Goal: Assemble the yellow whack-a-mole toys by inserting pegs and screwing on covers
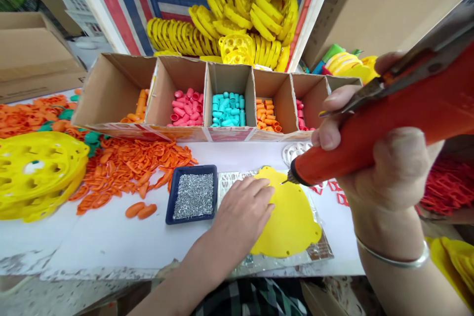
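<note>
My right hand (396,173) is wrapped round a red electric screwdriver (351,158), tilted down to the left. Its thin bit points at the upper part of a yellow plastic plate (292,217); whether the tip touches I cannot tell. My left hand (244,207) lies palm down over the left side of this plate, fingers stretched out and resting on it. What is under the palm is hidden. The plate is flat, with small lugs on its rim, and lies on a plastic-covered cardboard pad (320,252). Beside my left hand stands a dark blue tray (168,215) of small metal screws (194,195).
Behind lies a divided cardboard box (170,132) with orange, pink and turquoise plastic tubes. Orange pieces (129,163) are heaped at left, near stacked yellow perforated plates (40,173). More yellow parts (237,15) are piled at the back. Red parts (448,187) sit at right.
</note>
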The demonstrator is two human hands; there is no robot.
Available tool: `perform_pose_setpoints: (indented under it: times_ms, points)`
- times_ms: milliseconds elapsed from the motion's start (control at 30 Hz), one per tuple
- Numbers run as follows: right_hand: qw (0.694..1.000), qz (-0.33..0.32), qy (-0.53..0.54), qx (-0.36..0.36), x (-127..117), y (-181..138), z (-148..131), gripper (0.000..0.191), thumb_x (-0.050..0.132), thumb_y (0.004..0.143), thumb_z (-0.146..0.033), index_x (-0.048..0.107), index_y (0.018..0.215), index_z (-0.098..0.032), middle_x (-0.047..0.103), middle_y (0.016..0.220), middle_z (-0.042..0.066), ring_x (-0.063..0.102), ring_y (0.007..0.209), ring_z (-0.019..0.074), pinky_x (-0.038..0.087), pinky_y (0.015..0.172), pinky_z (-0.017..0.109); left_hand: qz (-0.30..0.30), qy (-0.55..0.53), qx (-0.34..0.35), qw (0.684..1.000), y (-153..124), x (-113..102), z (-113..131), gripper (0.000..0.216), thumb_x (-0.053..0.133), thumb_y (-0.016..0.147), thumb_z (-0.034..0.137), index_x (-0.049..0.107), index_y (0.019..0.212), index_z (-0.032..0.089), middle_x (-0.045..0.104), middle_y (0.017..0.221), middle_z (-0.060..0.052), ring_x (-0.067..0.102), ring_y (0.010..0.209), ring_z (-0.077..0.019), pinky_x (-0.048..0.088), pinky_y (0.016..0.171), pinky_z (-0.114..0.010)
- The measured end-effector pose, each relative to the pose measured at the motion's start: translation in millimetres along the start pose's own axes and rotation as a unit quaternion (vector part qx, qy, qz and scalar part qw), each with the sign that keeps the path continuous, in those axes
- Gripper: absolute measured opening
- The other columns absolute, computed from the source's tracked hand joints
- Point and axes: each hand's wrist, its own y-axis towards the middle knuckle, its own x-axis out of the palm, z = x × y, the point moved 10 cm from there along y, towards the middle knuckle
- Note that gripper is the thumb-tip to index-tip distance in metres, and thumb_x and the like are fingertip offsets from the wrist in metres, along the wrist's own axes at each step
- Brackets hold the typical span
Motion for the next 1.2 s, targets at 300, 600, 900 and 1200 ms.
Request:
perform_pose_setpoints:
  times_ms: [300,600,900,1200]
  points:
    - [1.0,0.005,-0.009,-0.03,9,10,21,0.013,0.064,0.082,-0.029,0.068,0.095,-0.03,0.063,0.099,0.003,0.053,0.056,0.0153,0.046,0.049,0.033,-0.053,0.128,-0.054,0.989,15,41,7,0.054,0.058,0.093,0.043,0.058,0.129,0.002,0.059,0.137,-0.02,0.057,0.121,-0.0335,0.05,0.096,-0.046]
    - [1.0,0.005,-0.012,0.0,4,1,56,0.015,0.069,0.085,-0.039,0.062,0.096,-0.032,0.066,0.09,0.002,0.063,0.065,0.0184,0.054,0.053,0.033,-0.075,0.151,-0.055,0.984,12,51,4,0.057,0.049,0.096,0.044,0.056,0.133,0.001,0.059,0.138,-0.02,0.058,0.119,-0.0342,0.05,0.094,-0.047]
    - [0.997,-0.05,0.006,-0.054,12,0,63,0.013,0.07,0.086,-0.036,0.063,0.094,-0.029,0.07,0.097,0.002,0.062,0.062,0.0167,0.054,0.052,0.034,-0.06,0.155,-0.055,0.985,10,49,5,0.054,0.046,0.098,0.044,0.058,0.131,0.003,0.061,0.137,-0.018,0.057,0.12,-0.0301,0.048,0.098,-0.043]
    - [0.995,-0.081,0.051,-0.038,19,3,67,0.011,0.071,0.084,-0.031,0.061,0.083,-0.025,0.066,0.093,0.003,0.059,0.055,0.0141,0.051,0.047,0.033,-0.051,0.156,-0.05,0.985,11,47,6,0.053,0.048,0.097,0.043,0.061,0.128,0.002,0.064,0.133,-0.018,0.06,0.116,-0.0295,0.048,0.096,-0.042]
